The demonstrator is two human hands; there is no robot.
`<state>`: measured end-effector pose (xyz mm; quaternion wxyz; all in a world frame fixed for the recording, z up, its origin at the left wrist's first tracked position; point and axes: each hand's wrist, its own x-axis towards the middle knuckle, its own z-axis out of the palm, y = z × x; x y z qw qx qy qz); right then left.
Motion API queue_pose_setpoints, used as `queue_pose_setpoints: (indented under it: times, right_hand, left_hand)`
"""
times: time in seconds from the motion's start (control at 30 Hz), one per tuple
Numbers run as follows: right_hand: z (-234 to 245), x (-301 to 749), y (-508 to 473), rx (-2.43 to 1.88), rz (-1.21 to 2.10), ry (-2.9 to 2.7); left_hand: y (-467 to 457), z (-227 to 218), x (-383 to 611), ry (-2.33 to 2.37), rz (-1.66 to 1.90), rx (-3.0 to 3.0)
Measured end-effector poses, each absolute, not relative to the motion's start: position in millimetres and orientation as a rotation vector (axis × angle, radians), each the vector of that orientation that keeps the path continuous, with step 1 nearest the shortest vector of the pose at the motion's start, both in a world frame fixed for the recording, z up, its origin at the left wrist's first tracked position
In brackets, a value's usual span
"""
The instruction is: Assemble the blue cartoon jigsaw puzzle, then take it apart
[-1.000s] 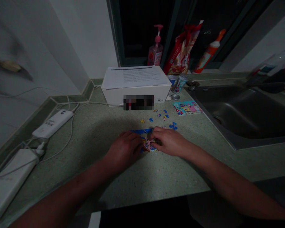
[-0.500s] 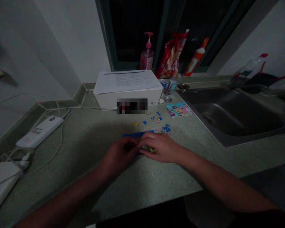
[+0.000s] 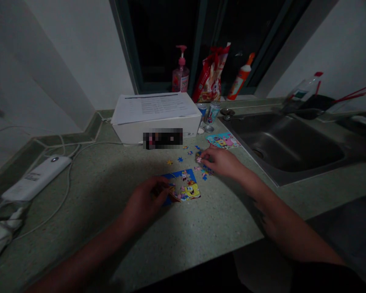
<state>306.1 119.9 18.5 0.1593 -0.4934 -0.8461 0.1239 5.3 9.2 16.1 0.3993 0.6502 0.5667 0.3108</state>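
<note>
Partly assembled SpongeBob jigsaw puzzle (image 3: 186, 188)

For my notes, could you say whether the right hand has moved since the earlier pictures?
Yes, the right hand moved off the jigsaw toward the sink.

Blue jigsaw puzzle (image 3: 180, 187) showing yellow SpongeBob, near; pink-and-teal picture card (image 3: 223, 140) farther right on speckled green countertop (image 3: 110, 183).

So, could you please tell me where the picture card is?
In the head view, the picture card lies beside the steel sink, just beyond the right hand.
</note>
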Motion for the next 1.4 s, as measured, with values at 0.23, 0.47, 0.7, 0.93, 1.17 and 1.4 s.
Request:
queue_pose_setpoints:
  times: [0.23, 0.47, 0.7, 0.93, 1.17, 1.4]
  right_hand:
    - [9.0, 314.3, 129.3, -1.515, 0.352, -2.42]
    - [-0.2, 294.2, 136.0, -1.608, 0.223, -2.421]
    - [-0.5, 295.3, 135.9, -1.591, 0.296, -2.335]
    - [7.8, 299.1, 130.3, -1.446, 0.671, -2.118]
    - [15.3, 256.3, 90.5, -1.177, 1.166, -1.884]
    - [4.4, 225.3, 63.2, -1.092, 1.316, -1.893]
  left_hand:
    - [8.7, 7.2, 3.4, 1.339, 0.888, 1.732]
    - [8.3, 11.1, 5.4, 1.366, 0.857, 1.72]
    - [7.7, 11.8, 6.6, 1.344, 0.872, 1.713]
    - [7.7, 14.4, 5.8, 1.325, 0.878, 1.723]
    - [5.9, 15.7, 9.7, 1.347, 0.947, 1.676]
    - [8.1, 15.0, 9.8, 1.308, 0.977, 1.501]
